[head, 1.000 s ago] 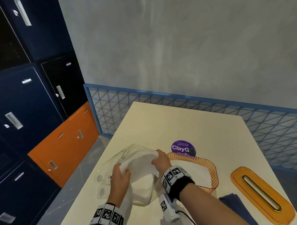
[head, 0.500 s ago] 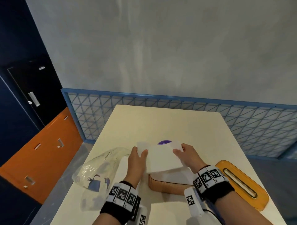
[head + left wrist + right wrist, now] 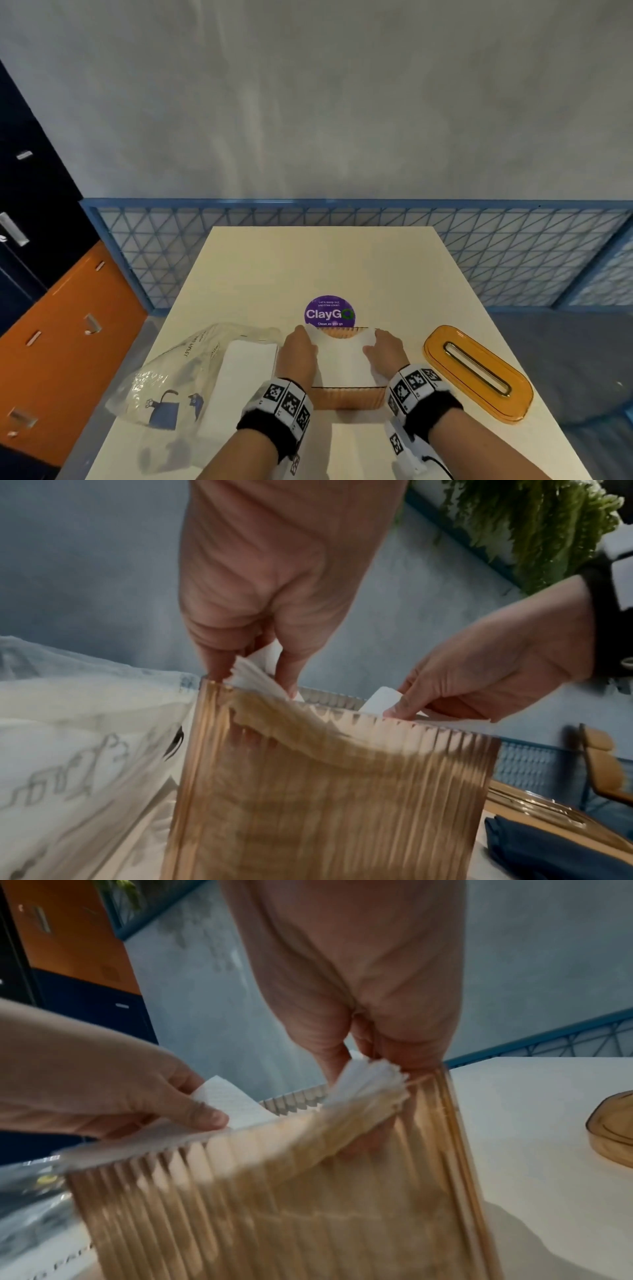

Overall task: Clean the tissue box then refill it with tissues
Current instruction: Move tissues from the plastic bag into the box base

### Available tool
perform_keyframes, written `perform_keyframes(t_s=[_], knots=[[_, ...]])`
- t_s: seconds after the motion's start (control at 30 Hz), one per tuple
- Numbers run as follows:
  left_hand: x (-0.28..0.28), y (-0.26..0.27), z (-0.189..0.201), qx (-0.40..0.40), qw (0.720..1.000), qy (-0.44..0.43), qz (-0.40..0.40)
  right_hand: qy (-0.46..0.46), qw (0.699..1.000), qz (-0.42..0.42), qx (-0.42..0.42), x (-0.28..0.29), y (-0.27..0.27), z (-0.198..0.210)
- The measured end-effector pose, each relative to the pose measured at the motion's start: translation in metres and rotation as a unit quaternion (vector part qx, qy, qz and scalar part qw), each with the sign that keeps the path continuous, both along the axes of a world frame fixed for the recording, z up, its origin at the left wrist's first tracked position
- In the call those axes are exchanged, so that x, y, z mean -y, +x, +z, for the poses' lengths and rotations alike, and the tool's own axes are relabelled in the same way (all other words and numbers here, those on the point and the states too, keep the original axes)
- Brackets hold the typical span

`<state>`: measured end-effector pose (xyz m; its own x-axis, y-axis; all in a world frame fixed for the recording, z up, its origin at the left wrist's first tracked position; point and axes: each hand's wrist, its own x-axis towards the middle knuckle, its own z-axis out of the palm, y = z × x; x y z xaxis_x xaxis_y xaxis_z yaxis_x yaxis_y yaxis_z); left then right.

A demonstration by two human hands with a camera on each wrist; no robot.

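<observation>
An orange ribbed see-through tissue box stands open-topped near the table's front edge. A white stack of tissues sags into it, partly below the rim. My left hand pinches the stack's left end, and my right hand pinches its right end. The box's orange slotted lid lies on the table to the right.
A clear plastic bag with more white tissues lies just left of the box. A purple sticker is behind it. A dark blue cloth lies by the lid. The cream table ends at a blue mesh fence.
Both hands lifted the tissue stack out of the plastic bag, carried it right over the box and lowered it into the opening. The head view turned right.
</observation>
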<state>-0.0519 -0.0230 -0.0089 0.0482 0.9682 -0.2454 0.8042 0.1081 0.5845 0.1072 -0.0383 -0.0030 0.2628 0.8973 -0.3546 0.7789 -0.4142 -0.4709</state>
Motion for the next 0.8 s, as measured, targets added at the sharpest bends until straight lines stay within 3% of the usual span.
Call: perform_keyframes(t_s=[0.1, 0.2, 0.3, 0.4, 0.6, 0.8], knots=[[0.01, 0.001, 0.001, -0.069, 0.993, 0.085, -0.041, 0.026, 0.999, 0.017, 0.027, 0.008, -0.003, 0.001], [0.017, 0.001, 0.002, -0.125, 0.974, 0.165, -0.092, 0.09, 0.983, 0.095, 0.128, 0.018, -0.003, 0.0], [0.017, 0.001, 0.004, -0.131, 0.969, 0.1, -0.183, 0.117, 0.965, 0.191, 0.135, 0.02, 0.002, -0.003], [0.015, -0.001, 0.004, -0.234, 0.93, 0.047, -0.279, 0.022, 0.962, 0.249, 0.111, 0.014, 0.006, -0.007], [0.002, -0.003, 0.003, -0.256, 0.916, -0.037, -0.306, -0.096, 0.927, 0.31, 0.187, 0.005, 0.007, -0.012], [0.002, -0.002, 0.008, -0.279, 0.902, -0.045, -0.327, -0.107, 0.901, 0.356, 0.223, 0.005, 0.005, -0.007]])
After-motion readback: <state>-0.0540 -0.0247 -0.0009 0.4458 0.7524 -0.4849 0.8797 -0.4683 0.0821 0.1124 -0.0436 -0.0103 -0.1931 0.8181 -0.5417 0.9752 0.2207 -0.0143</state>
